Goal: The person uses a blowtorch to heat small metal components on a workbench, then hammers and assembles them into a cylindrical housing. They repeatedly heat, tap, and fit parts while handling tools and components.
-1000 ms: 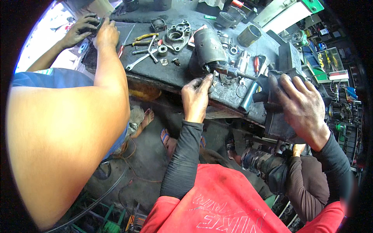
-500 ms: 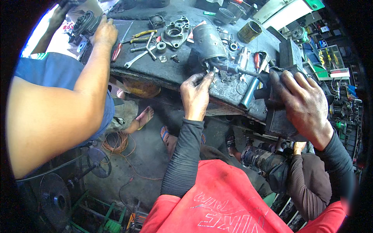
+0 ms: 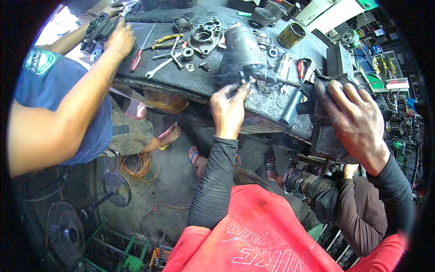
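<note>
A dull grey metal motor housing [image 3: 244,47] lies on the dark workbench, its near end toward me. At that end, my left hand [image 3: 226,109] is closed, thumb and forefinger pinched together beside the parts; whatever they hold is too small to make out. My right hand [image 3: 351,115] is wrapped over a black-handled tool [image 3: 308,97], its grip largely hidden under my fingers. From it a metal rod [image 3: 287,82] runs left to the motor's end, like a large soldering iron. Haze hangs around that end.
A teal tube [image 3: 293,108] lies by the bench edge. Left of the motor are a cast metal cover [image 3: 206,36], a wrench [image 3: 158,69], pliers [image 3: 167,41] and a red-handled screwdriver [image 3: 137,59]. A co-worker's hand [image 3: 120,38] rests on a dark part at far left. Another person crouches lower right.
The co-worker at the left has leaned back, and their second hand has come down near the dark part. The rod has shifted slightly at the motor's end; my hands barely moved.
</note>
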`<move>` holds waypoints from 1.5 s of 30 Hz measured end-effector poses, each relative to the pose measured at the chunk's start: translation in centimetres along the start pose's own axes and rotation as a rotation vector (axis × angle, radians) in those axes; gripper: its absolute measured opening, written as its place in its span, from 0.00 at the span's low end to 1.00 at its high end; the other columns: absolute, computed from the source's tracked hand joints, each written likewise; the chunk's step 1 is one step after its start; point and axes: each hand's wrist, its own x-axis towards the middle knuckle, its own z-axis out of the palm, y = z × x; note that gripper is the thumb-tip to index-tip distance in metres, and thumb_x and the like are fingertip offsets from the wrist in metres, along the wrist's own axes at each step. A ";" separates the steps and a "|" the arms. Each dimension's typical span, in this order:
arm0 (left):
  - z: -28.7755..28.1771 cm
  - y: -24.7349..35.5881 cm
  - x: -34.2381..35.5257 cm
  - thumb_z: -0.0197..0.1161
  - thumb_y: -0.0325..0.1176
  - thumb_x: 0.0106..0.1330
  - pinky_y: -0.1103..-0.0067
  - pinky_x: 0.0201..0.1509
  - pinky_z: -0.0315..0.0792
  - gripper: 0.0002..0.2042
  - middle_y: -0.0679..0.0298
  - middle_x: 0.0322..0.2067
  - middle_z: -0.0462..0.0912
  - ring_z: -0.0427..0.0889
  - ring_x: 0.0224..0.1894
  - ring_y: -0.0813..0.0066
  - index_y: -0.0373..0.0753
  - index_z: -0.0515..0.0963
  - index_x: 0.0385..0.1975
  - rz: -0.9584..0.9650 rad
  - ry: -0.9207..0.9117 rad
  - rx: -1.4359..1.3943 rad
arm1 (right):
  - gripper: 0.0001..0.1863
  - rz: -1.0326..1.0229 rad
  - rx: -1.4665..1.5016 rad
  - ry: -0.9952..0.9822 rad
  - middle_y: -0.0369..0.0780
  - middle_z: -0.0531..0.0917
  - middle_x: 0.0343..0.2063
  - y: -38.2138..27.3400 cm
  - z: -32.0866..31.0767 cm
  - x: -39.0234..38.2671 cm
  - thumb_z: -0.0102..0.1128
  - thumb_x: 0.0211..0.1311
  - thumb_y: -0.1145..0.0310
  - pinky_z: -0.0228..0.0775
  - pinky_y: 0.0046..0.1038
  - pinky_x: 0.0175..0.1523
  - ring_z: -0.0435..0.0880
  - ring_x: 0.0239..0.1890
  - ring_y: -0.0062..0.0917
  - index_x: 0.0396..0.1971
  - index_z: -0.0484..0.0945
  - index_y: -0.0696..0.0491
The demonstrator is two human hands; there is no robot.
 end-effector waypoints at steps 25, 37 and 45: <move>0.1 0.8 -0.3 0.71 0.33 0.70 0.80 0.46 0.77 0.15 0.62 0.36 0.90 0.82 0.37 0.80 0.25 0.87 0.45 0.069 -0.002 0.072 | 0.34 0.010 0.010 -0.062 0.39 0.79 0.51 -0.5 -0.8 0.2 0.60 0.57 0.68 0.74 0.31 0.53 0.79 0.51 0.30 0.67 0.75 0.56; 0.4 0.0 0.2 0.71 0.31 0.69 0.79 0.41 0.78 0.13 0.57 0.32 0.91 0.85 0.34 0.80 0.23 0.87 0.40 0.044 0.018 -0.021 | 0.32 -0.018 -0.057 -0.010 0.39 0.78 0.51 -0.8 -0.9 0.4 0.61 0.57 0.69 0.74 0.30 0.51 0.79 0.50 0.29 0.66 0.76 0.57; 0.5 0.1 0.0 0.73 0.32 0.68 0.78 0.39 0.76 0.13 0.58 0.31 0.91 0.83 0.33 0.81 0.24 0.87 0.38 0.097 0.039 0.027 | 0.23 -0.021 -0.042 0.034 0.38 0.79 0.46 -0.8 -0.9 0.6 0.62 0.58 0.66 0.76 0.30 0.48 0.80 0.47 0.28 0.55 0.80 0.56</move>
